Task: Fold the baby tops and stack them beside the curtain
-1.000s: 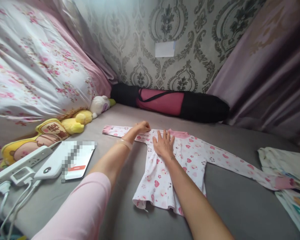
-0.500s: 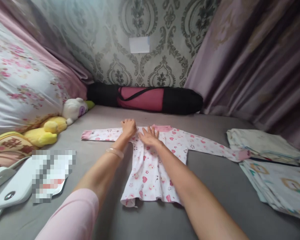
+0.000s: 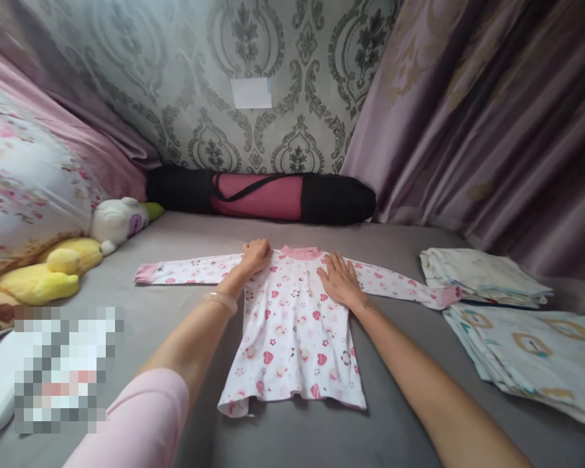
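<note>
A white long-sleeved child's shirt (image 3: 297, 338) with pink hearts, flowers and a pink collar lies spread on the grey bed sheet (image 3: 175, 364), both sleeves stretched out sideways. At its left shoulder, my left hand (image 3: 257, 255) has its fingers curled closed on the fabric; the fingertips are hidden. My right hand (image 3: 340, 278) rests flat on the right shoulder, fingers stretched out and a little apart. The lower left corner of the hem is folded up slightly.
Folded printed cloths (image 3: 531, 351) and a second folded stack (image 3: 482, 276) lie at the right, by the right cuff. A black and pink long bag (image 3: 258, 195) lies along the wall. Plush toys (image 3: 117, 224) and a white device (image 3: 0, 377) are at the left.
My right hand has slid right across the shirt, from near the left shoulder to the right one. The shirt's front looks smoother. My left hand stays at the left shoulder.
</note>
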A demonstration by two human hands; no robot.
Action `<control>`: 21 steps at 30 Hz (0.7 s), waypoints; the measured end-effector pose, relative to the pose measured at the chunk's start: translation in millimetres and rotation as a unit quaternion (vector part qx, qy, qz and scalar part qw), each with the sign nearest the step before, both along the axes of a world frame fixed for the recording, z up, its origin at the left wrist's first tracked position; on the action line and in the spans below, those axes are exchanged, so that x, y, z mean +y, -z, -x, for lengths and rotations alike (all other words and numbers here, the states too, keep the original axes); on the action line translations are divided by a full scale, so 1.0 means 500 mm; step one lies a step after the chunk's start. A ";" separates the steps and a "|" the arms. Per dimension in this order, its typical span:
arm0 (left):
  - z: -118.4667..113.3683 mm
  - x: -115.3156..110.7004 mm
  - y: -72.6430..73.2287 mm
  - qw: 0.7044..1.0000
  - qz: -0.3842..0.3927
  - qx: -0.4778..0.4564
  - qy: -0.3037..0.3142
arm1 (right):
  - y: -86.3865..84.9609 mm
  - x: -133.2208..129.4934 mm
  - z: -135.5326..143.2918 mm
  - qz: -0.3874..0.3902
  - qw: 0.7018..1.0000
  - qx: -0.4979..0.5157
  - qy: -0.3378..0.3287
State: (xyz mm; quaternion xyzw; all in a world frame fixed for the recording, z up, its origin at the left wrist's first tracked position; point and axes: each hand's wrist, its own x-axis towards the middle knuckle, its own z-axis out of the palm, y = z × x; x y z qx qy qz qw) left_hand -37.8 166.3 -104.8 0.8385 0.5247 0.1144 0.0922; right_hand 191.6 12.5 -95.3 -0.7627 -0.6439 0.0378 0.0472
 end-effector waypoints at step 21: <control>0.122 -0.219 -0.109 0.998 -0.005 -0.037 0.049 | -0.049 -0.155 -0.051 -0.186 0.949 0.252 -0.035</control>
